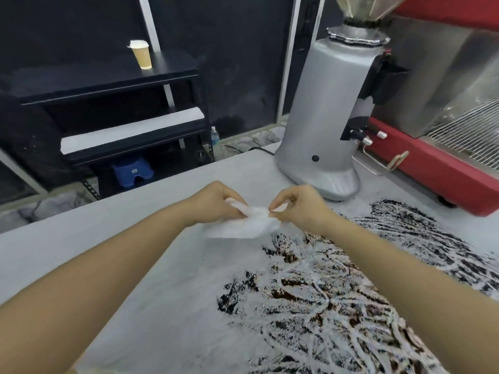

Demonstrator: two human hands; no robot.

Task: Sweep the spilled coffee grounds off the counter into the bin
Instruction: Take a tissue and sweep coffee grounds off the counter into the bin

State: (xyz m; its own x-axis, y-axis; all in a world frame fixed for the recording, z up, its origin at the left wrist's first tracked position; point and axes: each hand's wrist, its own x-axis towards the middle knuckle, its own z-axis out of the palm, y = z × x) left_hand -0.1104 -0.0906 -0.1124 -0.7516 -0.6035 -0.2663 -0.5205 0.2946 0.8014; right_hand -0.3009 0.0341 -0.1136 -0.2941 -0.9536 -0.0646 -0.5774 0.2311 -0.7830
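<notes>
Both hands are working over the grey counter (pixel 129 260). Left hand (pixel 216 203) is gripping one end of a white tissue (pixel 244 225), fingers curled round it. Right hand (pixel 299 206) is pinching the other end between thumb and fingertips. Tissue is hanging between them, just above the counter, at the far edge of the grounds (pixel 332 292).

Grounds are lying smeared in dark streaks across the right and near part of the counter, running under the right forearm and out of frame at the right and bottom edges. No bin is showing.

Silver grinder (pixel 326 114) is standing on the counter beyond the hands; its hopper is cut off at the top. No brand is readable on it. Red machine (pixel 437 168) beside it is only partly showing, cut by the right edge.

Paper cup (pixel 141 55) with a white lid is sitting on a black shelf (pixel 89 79); no print legible. Blue stool (pixel 132 171) under the shelf is carrying a small label, too blurred to read. Bottle (pixel 214 136) is standing by the shelf leg, label unreadable.
</notes>
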